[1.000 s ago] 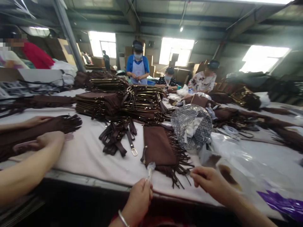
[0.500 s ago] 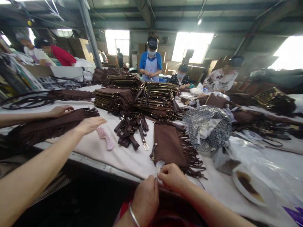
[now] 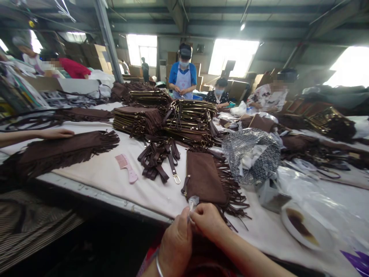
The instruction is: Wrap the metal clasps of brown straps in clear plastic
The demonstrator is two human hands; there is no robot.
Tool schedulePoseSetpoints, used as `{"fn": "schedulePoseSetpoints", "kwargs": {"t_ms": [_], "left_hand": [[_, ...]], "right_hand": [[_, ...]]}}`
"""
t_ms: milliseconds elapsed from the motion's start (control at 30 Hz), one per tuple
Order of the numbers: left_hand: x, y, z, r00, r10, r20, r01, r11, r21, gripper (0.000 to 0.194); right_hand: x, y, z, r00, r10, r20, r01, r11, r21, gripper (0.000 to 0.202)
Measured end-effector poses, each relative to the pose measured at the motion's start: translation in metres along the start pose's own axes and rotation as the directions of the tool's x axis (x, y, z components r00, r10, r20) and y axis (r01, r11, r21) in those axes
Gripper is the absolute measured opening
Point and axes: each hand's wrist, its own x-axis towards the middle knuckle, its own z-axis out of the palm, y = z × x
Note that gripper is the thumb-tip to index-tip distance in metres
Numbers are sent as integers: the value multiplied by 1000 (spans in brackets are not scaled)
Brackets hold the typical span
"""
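My left hand (image 3: pixel 178 236) and my right hand (image 3: pixel 208 220) meet at the table's front edge, both with fingers pinched on a small piece of clear plastic (image 3: pixel 193 201). The plastic sticks up between my fingertips, close to the lower left corner of a brown fringed pouch (image 3: pixel 205 177). This pouch lies flat, its fringe pointing right. Left of it are a loose heap of dark straps (image 3: pixel 155 163) with a metal clasp (image 3: pixel 177 179) and a pink comb (image 3: pixel 127 168).
Stacked brown pouches (image 3: pixel 187 119) stand behind the straps. Silvery wrap (image 3: pixel 250 156) and an oval dish (image 3: pixel 305 227) lie right. A co-worker's hand (image 3: pixel 59 133) touches a fringed brown piece (image 3: pixel 66 152) at left. Several people work beyond.
The co-worker's nearer arm has left the view, and the other hand has drawn back left along the fringed piece. My hands stay together at the plastic, slightly higher.
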Motion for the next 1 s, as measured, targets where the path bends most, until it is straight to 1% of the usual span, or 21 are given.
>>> {"fn": "schedulePoseSetpoints", "kwargs": {"t_ms": [100,200,267,333,367,400,467,500,567,600,700,767,833,900,1000], "left_hand": [[0,-2,0,999,21,-25,-22,1000,-5,34],[3,0,-3,997,-27,-67,21,995,-93,32],[6,4,-7,995,-94,-38,85,976,-202,30],[11,8,-12,978,-200,54,207,919,-336,24],[14,10,-14,960,-257,109,278,872,-402,21],[16,12,-16,934,-317,165,357,806,-472,18],[21,14,-18,868,-411,279,493,642,-587,16],[23,15,-19,836,-437,332,542,564,-623,17],[25,17,-21,776,-455,437,622,436,-650,21],[25,17,-22,752,-450,481,651,393,-650,23],[24,18,-24,707,-402,582,702,303,-644,26],[22,18,-25,697,-376,611,713,273,-646,29],[20,16,-23,700,-374,609,710,271,-650,33],[18,13,-18,717,-394,575,692,297,-658,36],[15,9,-11,755,-427,498,647,359,-673,38]], "right_hand": [[-3,-3,-1,1000,-5,5,4,1000,21,23],[-7,-3,-4,999,-32,40,30,998,52,20],[-10,-1,-6,996,-50,69,45,996,73,17],[-12,2,-7,995,-55,87,48,995,89,15],[-13,3,-7,995,-53,90,44,994,96,15],[-14,4,-8,995,-46,92,36,994,103,15],[-16,4,-7,995,-26,94,14,992,122,15],[-17,4,-7,995,-14,96,1,991,132,15],[-19,3,-7,995,7,95,-21,988,152,13],[-20,3,-7,996,15,93,-30,986,162,11],[-24,5,-5,995,32,90,-48,981,185,10],[-25,8,-5,995,32,92,-50,978,204,11],[-25,10,-5,997,19,77,-35,974,222,12],[-25,11,-7,999,-24,37,16,976,219,14],[-23,10,-11,996,-93,-12,94,975,203,14]]}}
